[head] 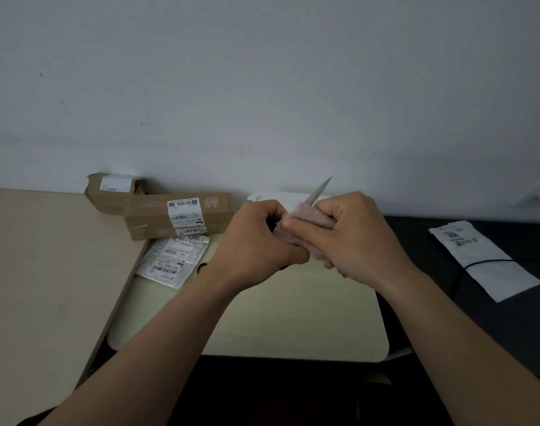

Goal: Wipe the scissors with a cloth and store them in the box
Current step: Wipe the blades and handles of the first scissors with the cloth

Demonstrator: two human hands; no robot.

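My left hand (256, 241) is closed around the dark handles of the scissors, which are mostly hidden inside the fist. The scissors' grey blade tip (321, 188) sticks up and to the right out of a pinkish fuzzy cloth (305, 218). My right hand (351, 238) pinches that cloth around the blades, thumb pressed on its front. Both hands are held together above the small pale table (293, 318). A long brown cardboard box (176, 215) with white labels lies at the back left, shut.
A smaller cardboard box (112, 192) lies behind the long one against the wall. White labelled plastic bags (173, 258) rest in front of the boxes. A white bag (484, 259) with a black cord lies on the dark surface to the right. A beige desk (47, 272) stands left.
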